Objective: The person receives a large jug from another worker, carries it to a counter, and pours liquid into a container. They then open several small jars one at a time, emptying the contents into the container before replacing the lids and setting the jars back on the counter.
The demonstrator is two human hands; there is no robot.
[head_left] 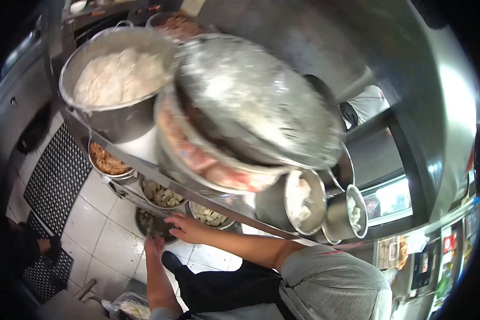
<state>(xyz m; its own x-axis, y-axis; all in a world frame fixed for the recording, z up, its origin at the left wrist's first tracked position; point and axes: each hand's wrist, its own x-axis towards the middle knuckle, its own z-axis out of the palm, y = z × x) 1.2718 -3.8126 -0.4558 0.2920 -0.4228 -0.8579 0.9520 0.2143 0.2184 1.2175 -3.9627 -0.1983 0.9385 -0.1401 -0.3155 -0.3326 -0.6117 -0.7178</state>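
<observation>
My right hand (185, 228) reaches low past the counter, fingers spread, at the rim of a dark round pan (172, 238) near the tiled floor. My left hand (154, 246) is at the same pan's near side; its fingers are small and smeared, and I cannot tell what they hold. Beside the pan stand a pot of pale cut pieces (161, 194) and another pot with similar pieces (210, 215). Above them on the counter, a large metal pot of raw meat (213, 170) has a big metal bowl (256, 96) tilted over it.
On the counter are a pot of pale, creamy food (120, 77) and smaller metal pots (305, 202) at the right. A pot of reddish-brown food (111, 160) sits lower left. A black perforated mat (58, 170) lies on the tiles. Another person's hand (44, 245) shows at far left.
</observation>
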